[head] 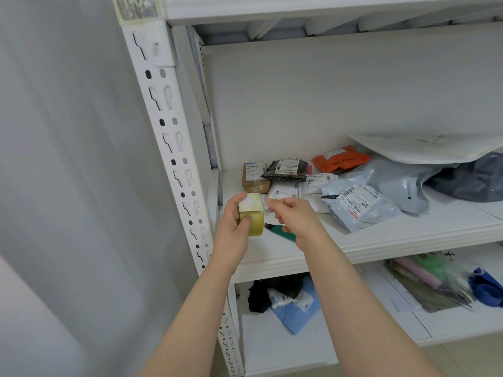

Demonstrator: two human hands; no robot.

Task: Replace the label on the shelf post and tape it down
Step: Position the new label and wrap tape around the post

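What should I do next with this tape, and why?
Probably draw the right hand away to pull out a longer strip. The left hand grips the tape roll, and the right seems to pinch the tape end right beside the roll. Hardly any tape is out, and the label on the post sits high above.

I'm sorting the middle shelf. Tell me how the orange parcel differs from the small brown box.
The orange parcel is a soft, crumpled pouch; the brown box is stiff cardboard with square edges. The orange parcel lies further right, by the big white mailer; the brown box sits leftmost, nearest the shelf post. Both carry a white shipping label.
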